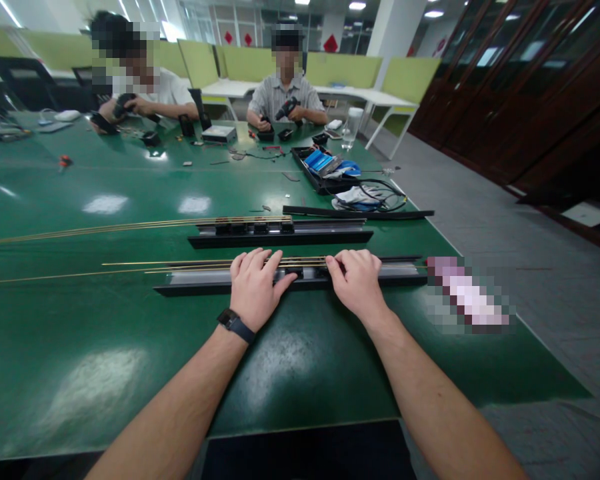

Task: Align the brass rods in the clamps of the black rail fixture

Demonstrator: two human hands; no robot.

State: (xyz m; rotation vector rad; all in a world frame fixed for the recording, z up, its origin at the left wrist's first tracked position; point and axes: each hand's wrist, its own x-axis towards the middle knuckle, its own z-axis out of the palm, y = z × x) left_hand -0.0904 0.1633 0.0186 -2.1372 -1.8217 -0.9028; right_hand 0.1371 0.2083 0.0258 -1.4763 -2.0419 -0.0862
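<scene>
A long black rail (205, 288) with a silvery inner channel lies crosswise on the table in front of me. Thin brass-coloured rods (307, 261) run along it and stick out past its left end. My left hand (257, 283), with a dark watch on its wrist, grips the rail, fingers over the far side. Its thumb lies by a small black block (294, 273) in the channel. To the right, my right hand (355, 280) is closed over the rail, thumb and forefinger at the rods; what it pinches is hidden.
A second black rail (280, 237) with black blocks and brass rods lies behind. Farther back are a black strip (360, 213), a cable coil (380, 193) and a black tray (325, 185). Two people (153, 100) work across the green table (145, 393). A blurred-out item (465, 293) lies right.
</scene>
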